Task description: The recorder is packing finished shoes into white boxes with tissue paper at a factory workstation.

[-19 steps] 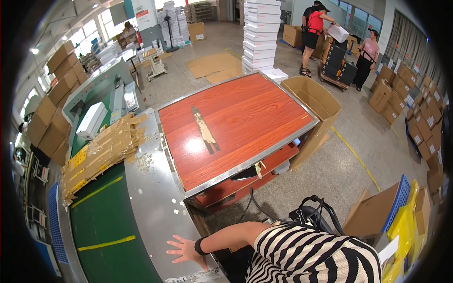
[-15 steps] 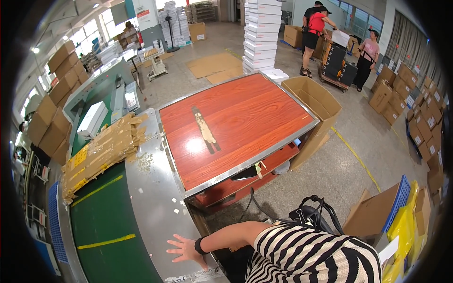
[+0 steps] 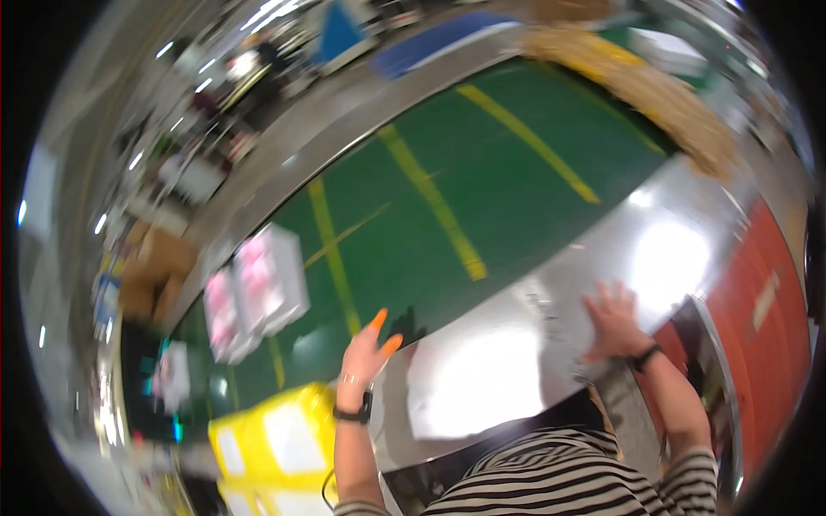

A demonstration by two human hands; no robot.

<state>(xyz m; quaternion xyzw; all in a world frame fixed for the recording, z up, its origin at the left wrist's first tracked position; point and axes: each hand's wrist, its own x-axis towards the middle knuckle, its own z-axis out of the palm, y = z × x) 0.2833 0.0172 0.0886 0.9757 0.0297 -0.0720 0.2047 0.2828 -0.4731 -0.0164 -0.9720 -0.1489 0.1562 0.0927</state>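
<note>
Plainly, the one head view is motion-blurred, so fine detail is lost. Low in the frame a person in a striped top leans over a shiny metal table (image 3: 516,378). The right hand (image 3: 613,322), right of centre, lies flat on the metal with its fingers spread apart and holds nothing. The left hand (image 3: 366,353), lower centre-left, is raised over the table's near edge beside the green conveyor belt (image 3: 447,181); its fingers are open and empty (two tips look orange, perhaps finger cots, though the blur makes that unsure).

White-and-pink boxes (image 3: 254,297) sit on the belt at left of centre, near the left hand but apart from it. A yellow bin (image 3: 271,439) stands at lower left, just beside the left forearm. A red board (image 3: 766,318) runs along the right edge.

I judge this a waiting or reaching step: the left hand looks ready for the boxes, and the next move would call for a reach leftward and a two-sided grasp.
</note>
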